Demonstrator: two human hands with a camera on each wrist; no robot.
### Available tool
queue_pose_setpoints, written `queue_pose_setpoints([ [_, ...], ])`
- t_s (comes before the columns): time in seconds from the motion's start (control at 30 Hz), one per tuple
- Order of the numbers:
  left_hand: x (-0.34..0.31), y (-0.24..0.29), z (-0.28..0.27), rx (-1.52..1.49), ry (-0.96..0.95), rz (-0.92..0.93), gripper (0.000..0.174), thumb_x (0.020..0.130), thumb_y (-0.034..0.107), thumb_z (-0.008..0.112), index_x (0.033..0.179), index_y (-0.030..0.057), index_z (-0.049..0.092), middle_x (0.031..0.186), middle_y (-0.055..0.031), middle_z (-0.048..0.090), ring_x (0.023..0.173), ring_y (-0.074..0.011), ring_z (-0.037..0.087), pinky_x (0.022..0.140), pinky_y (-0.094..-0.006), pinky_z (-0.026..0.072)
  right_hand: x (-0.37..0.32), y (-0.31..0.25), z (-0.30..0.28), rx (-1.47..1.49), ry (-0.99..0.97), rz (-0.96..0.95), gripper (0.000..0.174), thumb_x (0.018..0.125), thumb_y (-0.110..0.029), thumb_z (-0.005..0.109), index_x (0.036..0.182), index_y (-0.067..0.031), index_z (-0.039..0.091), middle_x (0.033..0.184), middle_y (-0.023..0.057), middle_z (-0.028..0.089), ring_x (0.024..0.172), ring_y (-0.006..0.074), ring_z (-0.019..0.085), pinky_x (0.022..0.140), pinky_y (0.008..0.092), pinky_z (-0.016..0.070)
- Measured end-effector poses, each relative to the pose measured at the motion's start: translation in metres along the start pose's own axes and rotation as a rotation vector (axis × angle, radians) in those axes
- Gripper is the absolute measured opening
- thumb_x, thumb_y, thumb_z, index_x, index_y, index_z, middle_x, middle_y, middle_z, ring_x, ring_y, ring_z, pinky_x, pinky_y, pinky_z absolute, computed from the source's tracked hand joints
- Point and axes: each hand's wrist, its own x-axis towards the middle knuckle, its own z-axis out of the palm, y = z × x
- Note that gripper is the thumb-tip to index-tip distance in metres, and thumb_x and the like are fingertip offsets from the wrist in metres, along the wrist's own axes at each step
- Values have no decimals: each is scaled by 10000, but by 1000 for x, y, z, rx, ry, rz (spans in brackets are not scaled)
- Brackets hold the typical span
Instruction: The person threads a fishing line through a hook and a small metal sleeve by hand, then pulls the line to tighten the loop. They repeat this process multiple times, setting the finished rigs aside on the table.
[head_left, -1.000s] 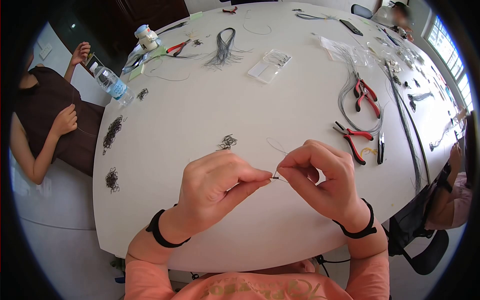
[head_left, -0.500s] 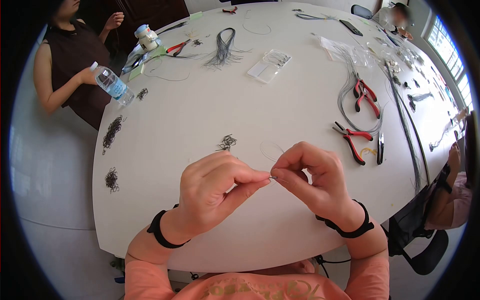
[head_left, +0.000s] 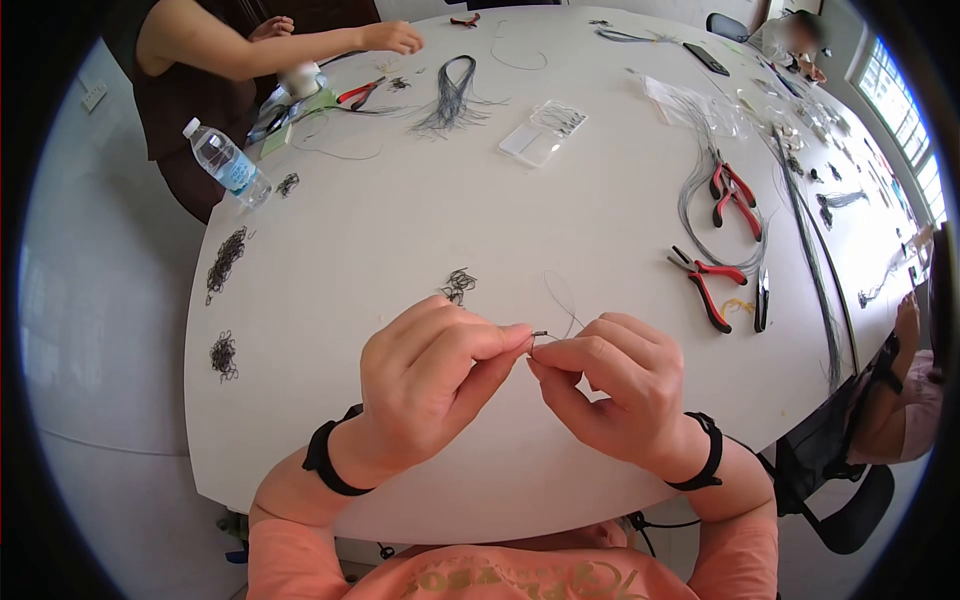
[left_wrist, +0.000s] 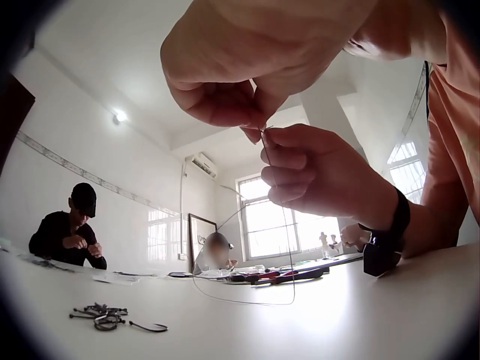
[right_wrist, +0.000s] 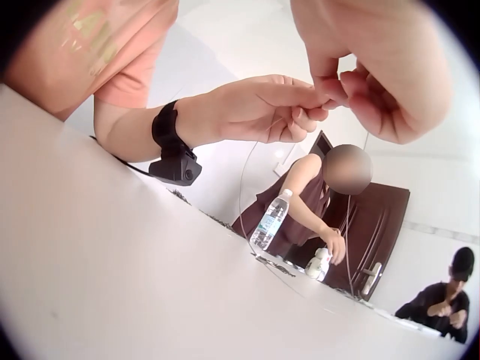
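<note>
My left hand [head_left: 425,365] pinches a small dark fish hook [head_left: 540,333] between thumb and forefinger; just its shank end sticks out, the rest hidden by the fingertips. Close on its right, my right hand [head_left: 620,385] pinches a thin line [head_left: 562,290] with thumb and forefinger. The line loops out beyond the fingers, and in the left wrist view a long loop of line [left_wrist: 293,277] hangs below the hands. Both sets of fingertips nearly meet above the table. Just past the left hand lies a small pile of fish hooks [head_left: 459,284].
Red-handled pliers [head_left: 708,285] and a second pair [head_left: 735,195] lie at right beside coiled wire. A clear box [head_left: 540,132] sits farther back. On the left are a water bottle [head_left: 228,165] and more hook piles [head_left: 226,265]. Another person's arm [head_left: 320,50] reaches over the far left.
My right hand has shifted left and slightly down, and the fingertips now sit a little higher and farther left. The person at left has come forward and stretched an arm over the table.
</note>
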Motion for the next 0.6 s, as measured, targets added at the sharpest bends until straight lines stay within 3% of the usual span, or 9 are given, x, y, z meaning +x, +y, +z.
queue_pose_setpoints([
  [0.2,2,-2,1,98,1,108,249,730,-91,792,930,27,702,769,-50,663,611,-189,589,510,-280,443,5,3,-10,-169,-40,-179,225,684,16,744,857,-93,651,653,-11,493,535,150,464,479,296,351],
  [0.6,3,-2,2,23,-63,106,239,715,-51,818,898,39,692,782,-37,689,623,-186,602,511,-275,455,12,8,-19,-160,-47,-172,230,700,-1,754,883,-106,663,682,-16,523,563,148,486,503,300,366],
])
